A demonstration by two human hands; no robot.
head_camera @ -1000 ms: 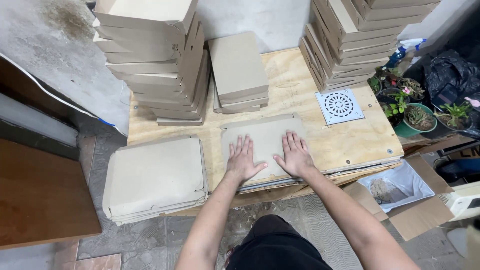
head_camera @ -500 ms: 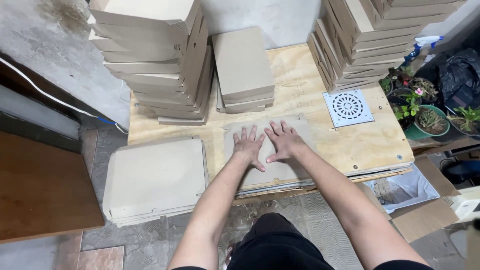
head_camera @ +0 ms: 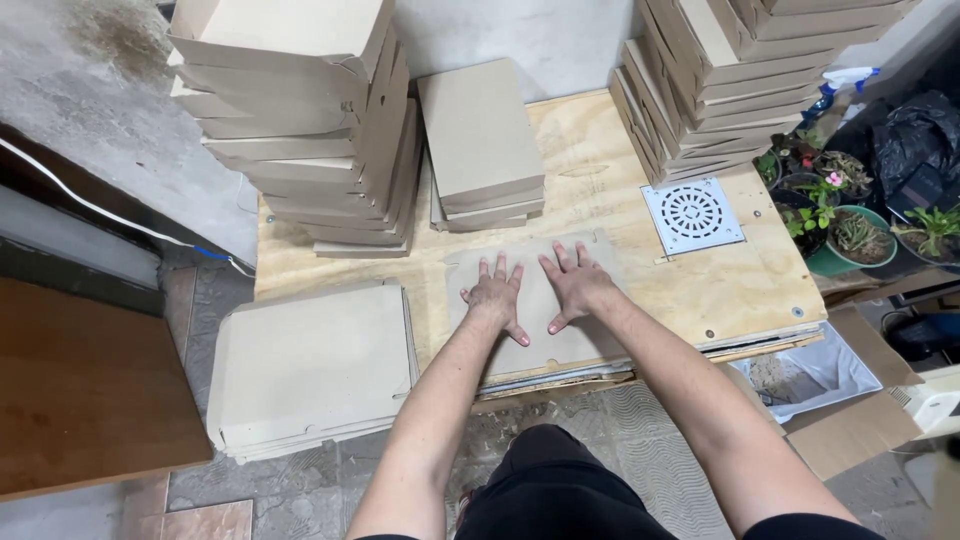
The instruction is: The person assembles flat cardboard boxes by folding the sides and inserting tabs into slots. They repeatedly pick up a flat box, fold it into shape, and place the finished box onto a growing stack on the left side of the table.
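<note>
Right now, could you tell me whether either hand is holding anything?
Nothing is gripped: the left hand and right hand lie flat, palms down, on the cardboard sheet.

A flat tan cardboard sheet (head_camera: 560, 340) lies unfolded at the plywood table's near edge.

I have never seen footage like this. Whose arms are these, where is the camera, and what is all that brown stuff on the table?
There is no machine here: the arms belong to a person wearing a camera on the head, so the view looks down past their own body. Both hands lie flat, fingers spread, on a flat cardboard sheet on a plywood table: the left hand beside the right hand. Neither grips anything; they press down. Around them stand tall stacks of folded cardboard boxes, a lower stack behind the hands, and another tall stack to the right. A white round-patterned drain grate lies on the table. A pile of flat cardboard sits lower left, potted plants at right.
</note>
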